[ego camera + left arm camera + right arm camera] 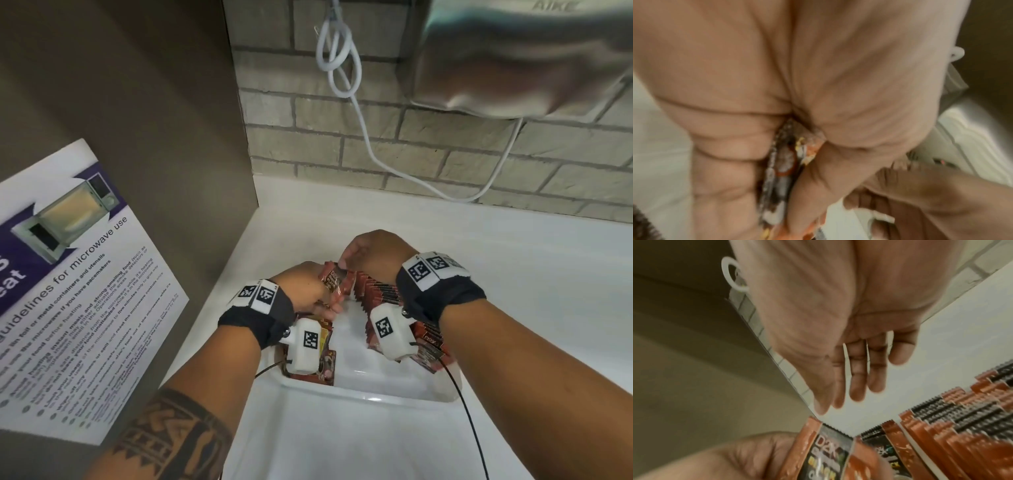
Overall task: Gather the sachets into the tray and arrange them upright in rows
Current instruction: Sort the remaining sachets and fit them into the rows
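Foil-red sachets sit clenched in the left hand while the right hand, fingers straight and empty, reaches over them; next it should likely take 1 and stand it in the upright row of red sachets beneath the right wrist in the white plastic tray.

A laminated poster on the brown panel at the left carries the heading "guidelines for microwave use" beside a picture of a microwave; its bulleted lines of small print are mostly too fine to read, though "No tin foil or metal containers and utensils" can be made out. The steel hand dryer on the brick wall bears embossed letters that look like "AIKE", cut off at the frame's top edge. The sachet held in the left hand shows "D2X" in red on black; the yellow wording beneath is blurred
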The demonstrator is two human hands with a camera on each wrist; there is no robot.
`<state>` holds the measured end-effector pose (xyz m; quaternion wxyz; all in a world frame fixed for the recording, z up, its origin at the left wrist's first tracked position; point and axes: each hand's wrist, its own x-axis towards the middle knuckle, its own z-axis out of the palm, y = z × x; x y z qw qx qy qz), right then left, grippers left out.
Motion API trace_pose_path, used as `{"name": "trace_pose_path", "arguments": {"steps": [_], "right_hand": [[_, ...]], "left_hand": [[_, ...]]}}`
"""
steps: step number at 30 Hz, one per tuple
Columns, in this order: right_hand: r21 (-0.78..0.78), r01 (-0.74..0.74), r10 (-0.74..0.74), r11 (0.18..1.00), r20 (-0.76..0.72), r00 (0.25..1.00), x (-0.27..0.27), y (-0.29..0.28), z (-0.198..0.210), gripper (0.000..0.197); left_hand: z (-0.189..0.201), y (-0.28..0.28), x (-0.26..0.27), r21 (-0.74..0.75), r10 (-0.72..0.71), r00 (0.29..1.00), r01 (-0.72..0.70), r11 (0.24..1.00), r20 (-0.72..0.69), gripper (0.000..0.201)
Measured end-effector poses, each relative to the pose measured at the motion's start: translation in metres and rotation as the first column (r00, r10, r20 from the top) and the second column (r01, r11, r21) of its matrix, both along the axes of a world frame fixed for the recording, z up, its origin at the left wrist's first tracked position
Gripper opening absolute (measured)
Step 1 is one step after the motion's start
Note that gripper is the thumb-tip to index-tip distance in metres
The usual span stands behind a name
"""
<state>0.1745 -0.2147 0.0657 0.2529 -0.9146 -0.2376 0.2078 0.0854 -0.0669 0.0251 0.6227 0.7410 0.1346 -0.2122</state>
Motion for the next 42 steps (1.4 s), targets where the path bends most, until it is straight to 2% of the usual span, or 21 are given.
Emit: {"name": "trace_pose_path", "arguments": {"steps": [2,3,7,13,16,19,20,21,22,23,24,26,29,31,35,38,42], "right_hand": [[0.053,-0.006,0.009,0.999,-0.061,0.998,-0.003,-0.006,0.002,0.009],[0.09,0.007,0.0,0.996,-0.079,0.997,-0.005,-0.008,0.002,0.009],[0.197,0.047,-0.028,0.979,-0.098,0.995,-0.01,-0.014,0.01,0.014],[0.196,0.005,0.002,0.981,-0.036,0.999,-0.013,-0.017,0.03,0.01],[0.151,-0.036,0.038,0.988,-0.014,0.999,-0.014,-0.016,0.035,0.006],[0.13,-0.015,0.01,0.991,0.036,0.999,-0.013,-0.01,0.033,0.006],[0.107,-0.012,0.005,0.994,0.066,0.998,-0.012,-0.008,0.032,0.008],[0.075,-0.011,0.004,0.997,0.096,0.995,-0.011,-0.007,0.031,0.009],[0.043,-0.011,0.006,0.999,0.112,0.994,-0.01,-0.005,0.029,0.01],[0.013,-0.01,0.008,1.0,0.115,0.993,-0.009,-0.003,0.027,0.008],[-0.021,-0.012,0.014,1.0,0.113,0.993,-0.009,-0.002,0.025,0.008],[-0.118,-0.006,0.02,0.993,0.113,0.993,-0.009,0.004,0.016,0.013],[-0.291,0.021,0.021,0.957,0.138,0.99,-0.01,0.013,0.0,0.019],[-0.313,0.044,0.003,0.949,0.149,0.989,-0.01,0.017,-0.008,0.02],[-0.403,0.059,0.019,0.913,0.187,0.982,-0.008,0.023,-0.018,0.02],[-0.385,0.061,0.002,0.921,0.163,0.987,-0.003,0.026,-0.023,0.016],[-0.36,0.063,-0.003,0.931,0.166,0.986,0.002,0.027,-0.025,0.017]], "left_hand": [[0.0,0.0,-0.007,-0.237,0.063,0.997,-0.051,0.97,0.044,0.023],[-0.001,0.0,-0.009,-0.307,0.076,0.995,-0.053,0.95,0.064,0.025],[0.0,-0.003,-0.018,-0.396,0.113,0.984,-0.05,0.917,0.138,0.032],[0.008,-0.003,-0.024,-0.19,0.152,0.96,-0.108,0.976,0.236,0.025],[0.009,-0.004,-0.024,-0.101,0.146,0.945,-0.121,0.987,0.294,0.02],[0.009,0.0,-0.024,0.034,0.172,0.928,-0.194,0.98,0.33,0.023],[0.009,0.002,-0.024,0.16,0.155,0.937,-0.213,0.964,0.314,0.028],[0.01,0.004,-0.023,0.35,0.112,0.956,-0.207,0.913,0.273,0.034],[0.01,0.006,-0.023,0.559,0.062,0.977,-0.169,0.812,0.204,0.042],[0.01,0.007,-0.023,0.703,0.026,0.991,-0.112,0.702,0.132,0.048],[0.007,0.007,-0.021,0.764,-0.009,0.997,-0.052,0.643,0.075,0.052],[-0.001,0.006,-0.017,0.764,-0.112,0.994,0.064,0.642,0.011,0.048],[-0.011,-0.001,-0.008,0.704,-0.21,0.978,0.149,0.695,0.001,0.029],[-0.016,-0.008,0.001,0.694,-0.258,0.966,0.19,0.695,-0.007,0.031],[-0.033,-0.011,0.019,0.721,-0.323,0.941,0.289,0.629,-0.096,0.036],[-0.047,-0.01,0.031,0.746,-0.348,0.926,0.335,0.576,-0.147,0.037],[-0.055,-0.009,0.042,0.754,-0.38,0.908,0.373,0.54,-0.176,0.036]]}}
